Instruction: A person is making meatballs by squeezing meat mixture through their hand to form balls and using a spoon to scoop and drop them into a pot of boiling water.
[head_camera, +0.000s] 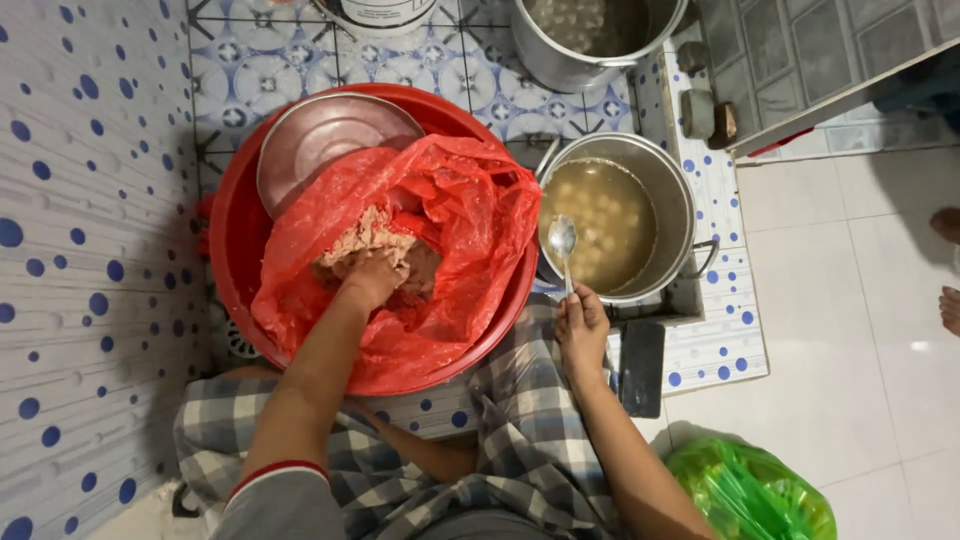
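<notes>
**Hands at the meat basin and the broth pot**

The ground meat paste (375, 240) lies in a red plastic bag (450, 210) opened inside my red basin (232, 250), at nine o'clock from the steel pot (670, 175). My left hand (372, 278) is sunk into the paste, fingers curled and closed around a portion; palm down, forearm running straight in from six o'clock. My right hand (582, 325) pinches the handle of a metal spoon (562, 240), its bowl raised over the pot's near rim, wrist cocked upward. The pot holds cloudy broth with pale balls floating in it. A steel lid (330, 140) rests in the basin at twelve o'clock. A second pot (590, 40) stands beyond. A green bag (750, 490) sits on the floor at five o'clock.

Risks, as I judge them: loose bag edges near the pot could droop toward the hot broth; a slick left hand may drop paste short of the spoon; the pot sits near the tiled surface edge, so a knock could tip it.
</notes>
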